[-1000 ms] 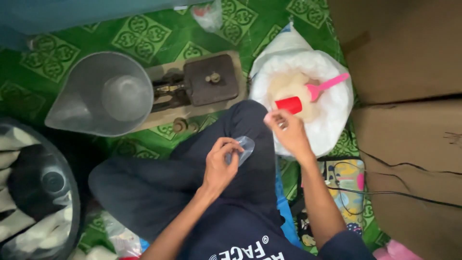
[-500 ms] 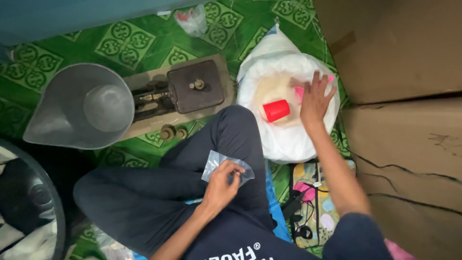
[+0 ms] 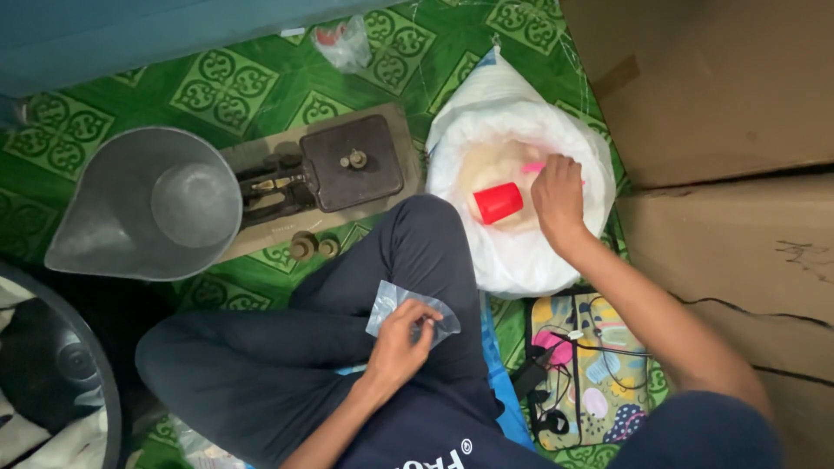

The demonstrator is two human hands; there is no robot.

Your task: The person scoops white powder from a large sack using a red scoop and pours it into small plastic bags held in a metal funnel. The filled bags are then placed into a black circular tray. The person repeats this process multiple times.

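Observation:
My left hand (image 3: 401,340) pinches a small clear plastic bag (image 3: 393,304) over my crossed legs in dark trousers. My right hand (image 3: 558,198) reaches into a big white sack (image 3: 521,252) of pale grain or powder and closes around the pink handle (image 3: 532,168) of a scoop with a red cup (image 3: 498,203). The cup lies on the pale contents.
A balance scale (image 3: 347,165) with a grey metal pan (image 3: 143,208) stands on the green patterned mat, two small brass weights (image 3: 313,247) beside it. Cardboard boxes (image 3: 721,87) rise on the right. A colourful pouch (image 3: 582,347) with cables lies by my right arm. A dark basin (image 3: 52,373) sits at left.
My right hand went from near the bag in front of me out to the sack and took the scoop's pink handle. The left hand lowered with the clear bag.

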